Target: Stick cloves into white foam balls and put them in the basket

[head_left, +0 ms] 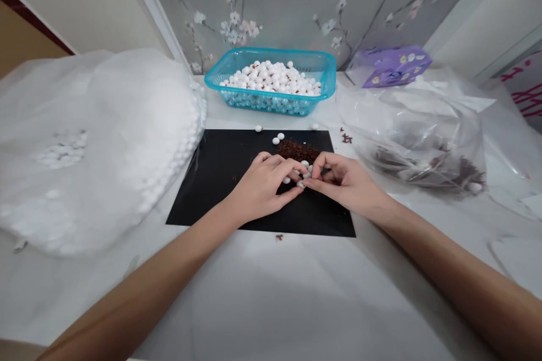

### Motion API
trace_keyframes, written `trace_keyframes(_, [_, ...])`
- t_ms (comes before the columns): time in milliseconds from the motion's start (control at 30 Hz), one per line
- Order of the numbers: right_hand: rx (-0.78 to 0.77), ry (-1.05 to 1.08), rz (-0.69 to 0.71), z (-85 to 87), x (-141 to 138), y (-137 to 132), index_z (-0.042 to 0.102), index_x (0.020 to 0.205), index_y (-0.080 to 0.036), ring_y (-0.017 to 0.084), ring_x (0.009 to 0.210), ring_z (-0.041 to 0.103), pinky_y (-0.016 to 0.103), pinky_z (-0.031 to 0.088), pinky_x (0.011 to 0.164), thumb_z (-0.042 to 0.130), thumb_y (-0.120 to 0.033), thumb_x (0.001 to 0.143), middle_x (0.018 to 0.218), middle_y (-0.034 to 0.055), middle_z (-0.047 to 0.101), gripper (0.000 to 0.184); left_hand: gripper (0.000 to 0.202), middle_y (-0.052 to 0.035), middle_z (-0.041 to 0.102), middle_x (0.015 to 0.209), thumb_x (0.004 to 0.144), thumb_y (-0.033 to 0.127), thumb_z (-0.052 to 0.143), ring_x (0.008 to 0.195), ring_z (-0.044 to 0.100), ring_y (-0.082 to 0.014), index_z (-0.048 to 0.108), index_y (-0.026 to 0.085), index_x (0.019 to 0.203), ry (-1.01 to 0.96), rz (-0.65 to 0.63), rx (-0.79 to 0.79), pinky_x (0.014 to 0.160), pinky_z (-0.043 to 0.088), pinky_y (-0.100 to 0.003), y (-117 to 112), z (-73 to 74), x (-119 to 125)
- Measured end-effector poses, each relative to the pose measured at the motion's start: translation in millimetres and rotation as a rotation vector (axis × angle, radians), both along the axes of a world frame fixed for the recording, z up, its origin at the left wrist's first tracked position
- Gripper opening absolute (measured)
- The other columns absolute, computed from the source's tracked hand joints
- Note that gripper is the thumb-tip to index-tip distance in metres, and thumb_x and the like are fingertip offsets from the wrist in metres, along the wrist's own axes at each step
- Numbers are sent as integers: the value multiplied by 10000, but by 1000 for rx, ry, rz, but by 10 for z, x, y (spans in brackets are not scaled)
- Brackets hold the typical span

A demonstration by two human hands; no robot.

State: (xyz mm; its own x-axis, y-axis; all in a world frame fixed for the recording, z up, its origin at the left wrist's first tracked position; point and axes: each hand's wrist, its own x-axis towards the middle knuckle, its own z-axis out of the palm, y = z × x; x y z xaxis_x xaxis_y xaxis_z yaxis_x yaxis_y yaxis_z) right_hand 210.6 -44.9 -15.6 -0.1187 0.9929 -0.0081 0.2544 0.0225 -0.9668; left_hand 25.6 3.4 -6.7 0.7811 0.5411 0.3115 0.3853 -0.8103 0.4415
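Forearms (461,287) end in fingers (282,162) touching white beads (301,184).

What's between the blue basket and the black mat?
Between the blue basket and black mat, two white beads lie on the white tabletop, in the head view.

Nothing legible, pink lettering (525,93) cut off

Left forearm (139,293), right forearm (455,279) bare; left hand (259,186), right hand (349,180) slender
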Motion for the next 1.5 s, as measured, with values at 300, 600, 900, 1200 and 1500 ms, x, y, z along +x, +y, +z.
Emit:
trace_keyframes(300, [-2,-42,-11,13,-12,8,434,664,-204,30,380,274,186,182,364,661,-420,707,524,-93,395,317,172,21,702,921,833,252,573,904,590,-160,522,213,992,11,0,-1,844,316,-318,-4,2,-10])
trace_keyframes(600, [0,-49,-56,58,-56,16,436,605,-194,26,391,285,187,181,361,672,-370,677,542,-78,437,303,181,12,688,966,835,250,573,914,586,-151,531,217,1007,3,-10,1,836,327,-310,5,-14,-1])
trace_keyframes(900, [-44,35,-58,39,-75,29,438,595,-187,37,429,349,183,226,396,698,-318,664,577,-63,503,299,164,8,682,964,823,227,575,895,590,-155,527,214,979,1,-15,-9,831,334,-315,20,-5,-8])
trace_keyframes(1200, [-30,311,-196,-30,-27,51,417,615,-190,23,398,239,177,152,393,725,-385,658,467,-117,346,367,212,14,697,865,810,242,560,922,570,-176,550,208,1019,-16,6,-48,855,321,-339,0,29,-47])
trace_keyframes(1500, [29,284,-380,-82,-79,77,368,649,-213,24,379,169,185,140,373,665,-416,681,502,-127,248,361,109,12,669,904,785,212,562,890,567,-157,613,212,881,-94,10,-70,846,327,-309,-59,106,-107])
